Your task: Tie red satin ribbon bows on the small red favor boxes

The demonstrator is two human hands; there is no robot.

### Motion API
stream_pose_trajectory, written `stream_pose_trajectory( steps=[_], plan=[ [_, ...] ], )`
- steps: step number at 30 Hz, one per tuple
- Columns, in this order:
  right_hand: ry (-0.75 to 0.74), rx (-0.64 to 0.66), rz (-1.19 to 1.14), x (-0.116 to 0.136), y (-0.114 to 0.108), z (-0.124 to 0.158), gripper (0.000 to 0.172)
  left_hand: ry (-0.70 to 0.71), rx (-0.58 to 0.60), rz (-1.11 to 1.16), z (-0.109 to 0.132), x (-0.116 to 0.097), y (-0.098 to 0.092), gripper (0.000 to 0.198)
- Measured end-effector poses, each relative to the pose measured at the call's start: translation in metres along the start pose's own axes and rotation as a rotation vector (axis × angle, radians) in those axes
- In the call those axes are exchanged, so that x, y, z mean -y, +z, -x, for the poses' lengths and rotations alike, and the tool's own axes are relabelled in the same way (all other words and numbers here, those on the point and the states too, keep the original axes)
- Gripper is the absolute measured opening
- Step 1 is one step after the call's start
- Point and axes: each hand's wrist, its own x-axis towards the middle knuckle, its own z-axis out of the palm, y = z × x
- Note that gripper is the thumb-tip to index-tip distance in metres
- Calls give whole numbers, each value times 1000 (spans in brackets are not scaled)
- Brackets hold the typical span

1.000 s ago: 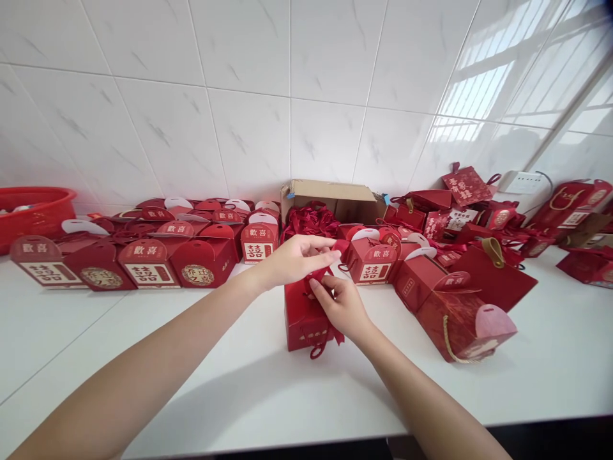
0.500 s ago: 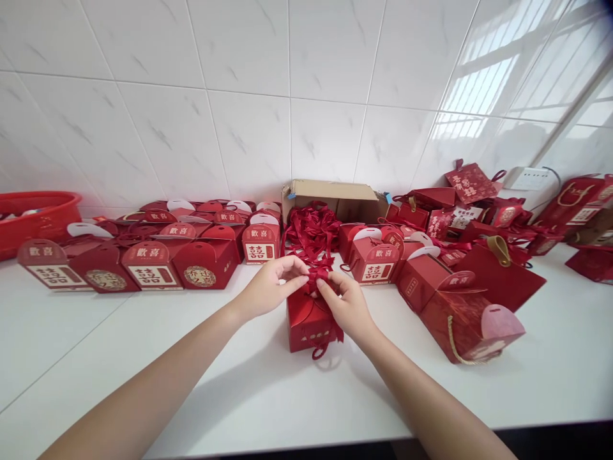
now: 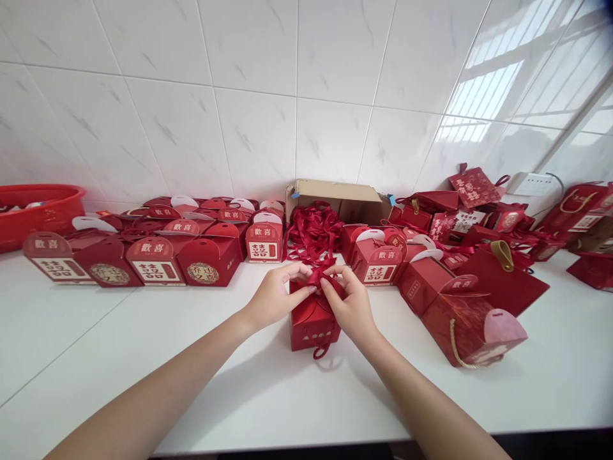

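A small red box (image 3: 313,326) with faint gold lettering stands on the white table (image 3: 268,409), a dark red cord loop at its front bottom. On its top is a dark red ribbon (image 3: 317,276) with a bow-like knot. My left hand (image 3: 276,295) pinches the ribbon from the left, thumb and fingers closed at the knot. From the right, my right hand (image 3: 350,303) grips the same ribbon between thumb and fingers. Both hands are just above the box lid, fingertips close together.
Behind the box, a cardboard carton (image 3: 335,190) holds a heap of red ribbon (image 3: 316,230). Rows of red boxes (image 3: 205,259) stand at left, more boxes (image 3: 469,319) and bags at right. A red basin (image 3: 43,214) is far left, a power strip (image 3: 531,184) back right.
Both hands have shifted slightly at the knot, and the ribbon end that hung by the box's right side no longer shows there. The view has moved a little.
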Motion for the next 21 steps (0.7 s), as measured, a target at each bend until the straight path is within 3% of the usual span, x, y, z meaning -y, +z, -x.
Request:
stream_pose_trajectory(
  steps=[6,11,14,21],
  plan=[
    [-178,-27,297,2,-3,0,13,132,-126,-158,4,10,3,8],
    [-225,-17,352,-1,-5,0,12,180,-193,-180,6,15,8,10],
    [-153,-8,315,-4,-6,0,11,186,-203,-175,7,15,10,8],
    [219,81,-11,-4,-5,-2,22,147,-229,-125,5,17,17,3]
  ],
)
